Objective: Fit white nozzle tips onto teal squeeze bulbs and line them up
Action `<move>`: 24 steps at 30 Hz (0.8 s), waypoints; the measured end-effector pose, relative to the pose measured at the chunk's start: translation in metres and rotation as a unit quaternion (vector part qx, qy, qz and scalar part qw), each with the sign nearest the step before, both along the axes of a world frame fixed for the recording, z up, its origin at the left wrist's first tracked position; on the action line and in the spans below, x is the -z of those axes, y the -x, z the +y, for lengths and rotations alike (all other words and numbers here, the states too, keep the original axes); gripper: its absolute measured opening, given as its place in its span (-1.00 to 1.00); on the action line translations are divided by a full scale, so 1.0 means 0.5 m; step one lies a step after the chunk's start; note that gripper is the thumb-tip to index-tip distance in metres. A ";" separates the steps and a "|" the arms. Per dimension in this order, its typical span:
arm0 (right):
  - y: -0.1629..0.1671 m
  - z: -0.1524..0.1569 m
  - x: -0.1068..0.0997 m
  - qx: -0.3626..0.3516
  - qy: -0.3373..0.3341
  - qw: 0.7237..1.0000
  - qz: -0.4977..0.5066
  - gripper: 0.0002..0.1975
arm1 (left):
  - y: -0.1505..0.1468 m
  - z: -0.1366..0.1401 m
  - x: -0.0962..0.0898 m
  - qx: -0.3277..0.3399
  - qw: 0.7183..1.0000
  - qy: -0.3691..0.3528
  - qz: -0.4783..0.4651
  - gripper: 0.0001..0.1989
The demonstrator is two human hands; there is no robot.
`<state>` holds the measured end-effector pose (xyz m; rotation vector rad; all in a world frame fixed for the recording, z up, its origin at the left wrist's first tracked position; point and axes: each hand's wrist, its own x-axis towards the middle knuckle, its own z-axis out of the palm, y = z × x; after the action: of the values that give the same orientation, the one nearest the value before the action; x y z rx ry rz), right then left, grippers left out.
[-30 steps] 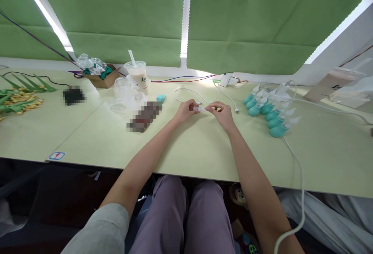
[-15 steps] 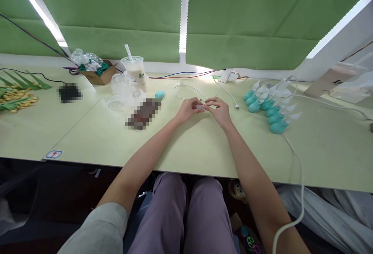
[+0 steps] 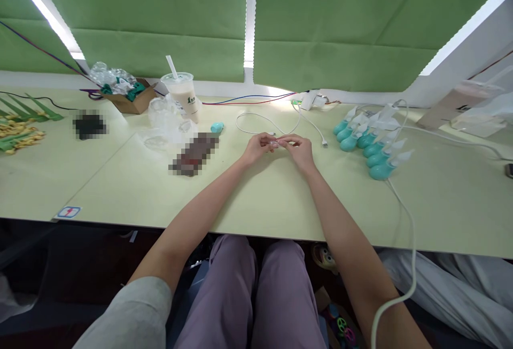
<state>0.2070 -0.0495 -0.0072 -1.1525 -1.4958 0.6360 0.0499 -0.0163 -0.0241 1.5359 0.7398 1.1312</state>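
Observation:
My left hand (image 3: 258, 147) and my right hand (image 3: 298, 151) meet over the middle of the table, fingertips nearly touching. Between them they pinch a small clear piece (image 3: 274, 144), mostly hidden by the fingers; its kind does not show. Just behind the fingers lies a thin white USB cable (image 3: 261, 117) in a loose loop. A small turquoise bulb-shaped piece (image 3: 217, 127) rests to the left of my left hand. Off to the right of my right hand stand several turquoise bulb-shaped pieces (image 3: 380, 171) with white pointed tops, set in rows.
On the left are a pixelated flat object (image 3: 194, 154), a crumpled plastic bag (image 3: 162, 116), a drink cup with straw (image 3: 184, 100) and a carton (image 3: 134, 104) of wrappings. A thick white cable (image 3: 411, 231) hangs over the front edge at right, crossing near my right forearm.
Both hands have drawn closer together around the small clear piece, and the right fingers have folded in more. The whole view has shifted slightly.

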 end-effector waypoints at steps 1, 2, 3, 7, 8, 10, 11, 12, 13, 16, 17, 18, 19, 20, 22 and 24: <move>0.000 -0.001 0.000 -0.001 -0.007 1.000 0.004 -0.88 | 0.000 -0.001 -0.001 -0.003 1.000 0.004 0.001 -0.57; 0.001 -0.002 0.000 -0.004 -0.014 1.000 0.007 -0.88 | 0.000 -0.002 -0.003 -0.005 1.000 0.008 0.004 -0.57; 0.001 -0.002 0.000 -0.008 -0.022 1.000 0.008 -0.88 | 0.001 -0.003 -0.005 -0.006 1.000 0.012 0.007 -0.57; -0.003 -0.003 -0.001 -0.031 -0.026 0.999 -0.006 -0.86 | 0.007 -0.005 -0.014 -0.013 1.000 0.020 0.017 -0.57; -0.004 -0.002 -0.001 -0.035 -0.019 0.999 -0.009 -0.86 | 0.009 -0.005 -0.016 -0.014 0.999 0.021 0.019 -0.57; -0.007 0.000 0.000 -0.042 -0.006 0.999 -0.007 -0.86 | 0.010 -0.005 -0.017 -0.015 0.999 0.021 0.023 -0.56; -0.008 0.001 0.001 -0.045 -0.002 0.999 -0.002 -0.85 | 0.010 -0.005 -0.018 -0.014 0.999 0.022 0.024 -0.56; -0.008 0.002 0.002 -0.047 0.001 0.999 0.004 -0.85 | 0.010 -0.006 -0.018 -0.013 0.999 0.023 0.024 -0.55; -0.009 0.003 0.003 -0.049 0.003 0.999 0.010 -0.84 | 0.009 -0.006 -0.018 -0.011 0.999 0.026 0.022 -0.54; -0.007 0.004 0.006 -0.050 0.004 0.999 0.021 -0.83 | 0.006 -0.007 -0.016 -0.010 0.999 0.031 0.011 -0.52; -0.005 0.003 0.006 -0.050 0.003 0.998 0.026 -0.83 | 0.005 -0.007 -0.014 -0.013 0.999 0.030 0.007 -0.51; -0.004 0.003 0.006 -0.050 0.003 0.998 0.032 -0.83 | 0.004 -0.006 -0.012 -0.015 0.999 0.029 0.003 -0.50; -0.002 0.001 0.005 -0.049 0.005 0.998 0.039 -0.83 | 0.003 -0.005 -0.010 -0.016 1.000 0.025 -0.001 -0.50; -0.001 0.000 0.004 -0.048 0.009 0.998 0.046 -0.82 | 0.003 -0.004 -0.008 -0.016 1.000 0.020 -0.004 -0.51; 0.001 -0.002 0.002 -0.045 0.018 0.997 0.057 -0.80 | 0.003 -0.002 -0.005 -0.012 1.000 0.011 -0.009 -0.52; 0.003 -0.003 -0.001 -0.045 0.025 0.997 0.063 -0.80 | 0.002 -0.002 -0.004 -0.007 1.000 0.003 -0.010 -0.54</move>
<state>0.2057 -0.0512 -0.0067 -1.0669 -1.4364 0.7981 0.0487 -0.0172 -0.0222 1.5149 0.7415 1.1529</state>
